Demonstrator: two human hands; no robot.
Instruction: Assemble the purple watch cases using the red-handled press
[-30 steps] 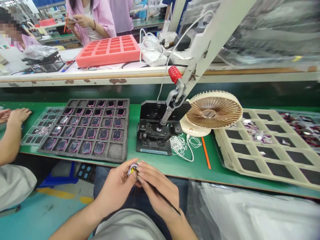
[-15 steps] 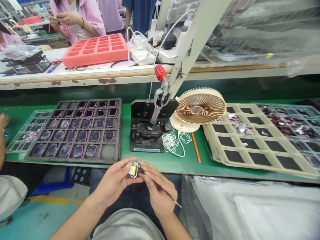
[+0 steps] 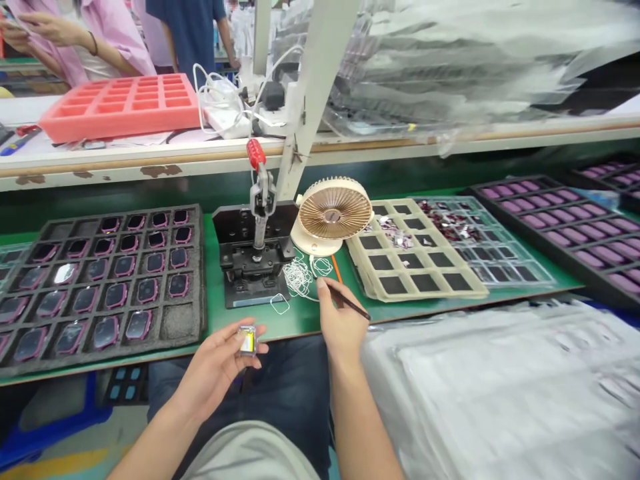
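Observation:
My left hand (image 3: 215, 370) holds a small silver-edged rectangular part with a yellow patch (image 3: 247, 341) up between its fingertips, above my lap. My right hand (image 3: 343, 317) is apart from it, over the green mat (image 3: 310, 320), pinching a thin black pick (image 3: 350, 303). The pick's tip points toward a tangle of fine white loops (image 3: 299, 277). One loose white loop (image 3: 279, 304) lies on the mat just in front of a black toggle press (image 3: 253, 260). My right hand does not touch the press.
A dark foam tray of pink-framed watch bodies (image 3: 103, 287) lies left of the press. To the right are a cream fan (image 3: 333, 212), a cream grid tray (image 3: 410, 253), a clear tray (image 3: 475, 233) and another dark tray (image 3: 560, 227). Plastic sheeting (image 3: 500, 387) lies at the front right.
My hands have parted: the right hand moved forward to the white loops with the pick, while the left keeps the part. The view turned right, bringing another dark tray in.

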